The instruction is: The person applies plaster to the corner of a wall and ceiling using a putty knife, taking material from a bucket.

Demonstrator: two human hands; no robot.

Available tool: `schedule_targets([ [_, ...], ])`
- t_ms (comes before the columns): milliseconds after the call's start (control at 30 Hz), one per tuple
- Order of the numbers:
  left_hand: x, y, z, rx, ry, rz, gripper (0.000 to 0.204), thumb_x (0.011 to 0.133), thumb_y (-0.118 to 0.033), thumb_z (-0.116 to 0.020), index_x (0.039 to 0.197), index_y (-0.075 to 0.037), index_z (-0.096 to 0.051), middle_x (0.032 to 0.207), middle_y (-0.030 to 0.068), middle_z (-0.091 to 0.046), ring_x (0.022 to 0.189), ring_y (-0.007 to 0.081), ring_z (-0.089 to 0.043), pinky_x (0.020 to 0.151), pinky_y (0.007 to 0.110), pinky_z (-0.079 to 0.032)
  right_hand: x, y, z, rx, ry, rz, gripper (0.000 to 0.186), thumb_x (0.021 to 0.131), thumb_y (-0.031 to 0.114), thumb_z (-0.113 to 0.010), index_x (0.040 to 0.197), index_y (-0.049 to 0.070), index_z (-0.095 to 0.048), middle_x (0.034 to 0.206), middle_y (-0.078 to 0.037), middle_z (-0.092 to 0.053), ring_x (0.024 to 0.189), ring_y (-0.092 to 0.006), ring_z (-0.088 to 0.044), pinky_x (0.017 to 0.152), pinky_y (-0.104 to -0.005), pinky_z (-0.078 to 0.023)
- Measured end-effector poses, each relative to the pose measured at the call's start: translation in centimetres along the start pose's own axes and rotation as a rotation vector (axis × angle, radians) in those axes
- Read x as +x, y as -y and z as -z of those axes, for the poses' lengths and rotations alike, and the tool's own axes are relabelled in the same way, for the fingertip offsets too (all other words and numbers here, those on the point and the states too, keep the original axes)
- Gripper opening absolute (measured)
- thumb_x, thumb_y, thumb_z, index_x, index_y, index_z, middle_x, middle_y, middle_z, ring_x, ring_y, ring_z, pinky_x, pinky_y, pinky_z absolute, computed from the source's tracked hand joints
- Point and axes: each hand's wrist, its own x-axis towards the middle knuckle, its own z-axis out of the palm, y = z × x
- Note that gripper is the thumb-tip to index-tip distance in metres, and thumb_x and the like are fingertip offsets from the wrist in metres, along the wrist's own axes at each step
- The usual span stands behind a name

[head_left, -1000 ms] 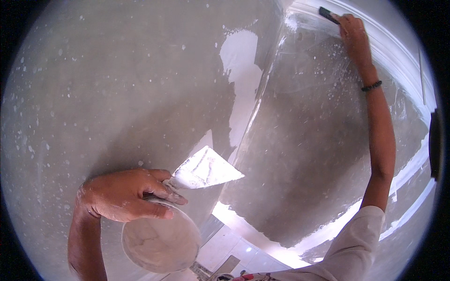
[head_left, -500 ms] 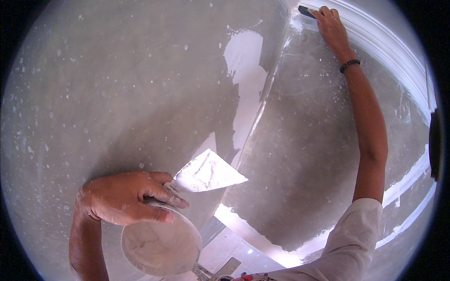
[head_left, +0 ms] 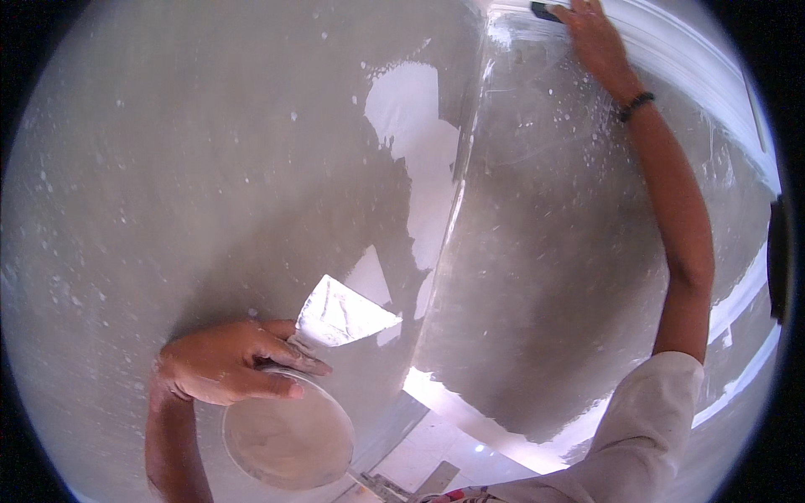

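Observation:
My left hand (head_left: 231, 362) is closed at lower left, gripping the rim of a round tub (head_left: 293, 436) with pale putty-like residue inside. The same hand also holds a putty knife (head_left: 345, 312), its broad blade smeared white and pointing up and right. At upper right, my right hand (head_left: 597, 42) reaches up to the white moulding (head_left: 662, 50), fingers closed on a small dark flat-edged tool (head_left: 545, 12). That tool lies against the moulding's lower edge by the corner; its full shape is hidden by my fingers.
Two grey plastered walls (head_left: 537, 251) meet at a corner line (head_left: 459, 193). White filler patches (head_left: 419, 151) run along the left wall beside it. A white band (head_left: 470, 419) edges the lower wall, with light tiles below. A dark object (head_left: 778, 260) stands at the right rim.
My right hand and the dark tool have slid right along the moulding, away from the corner. The view has shifted; the putty knife blade now sits further left and is tilted differently.

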Motion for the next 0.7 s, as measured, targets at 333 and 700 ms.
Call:
schedule_targets([
  [333, -0.3, 0.0, -0.1, 0.074, -0.03, 0.026, 0.042, 0.084, -0.027, -0.07, 0.119, -0.004, -0.065, 0.127, 0.0156, -0.056, 0.117, 0.0253, -0.051, 0.099, 0.034, -0.039, 2.9, 6.9, 10.2, 0.766, 0.228, -1.07, 0.032, 0.079, 0.005, -0.058, 0.111, -0.001, -0.058, 0.087, -0.017, -0.063, 0.085, -0.0306, -0.06, 0.081, -0.0404, -0.048],
  [700, -0.3, 0.3, 0.1, -0.035, -0.108, 0.069, 0.042, 0.084, -0.028, -0.069, 0.119, -0.006, -0.065, 0.125, 0.0137, -0.057, 0.122, 0.0254, -0.047, 0.105, 0.034, -0.031, 2.8, 17.0, -5.9, 1.432, -0.507, -1.639, 0.053, 0.078, 0.006, -0.069, 0.127, 0.0, -0.05, 0.092, -0.011, -0.061, 0.084, -0.022, -0.064, 0.06, -0.0324, -0.056],
])
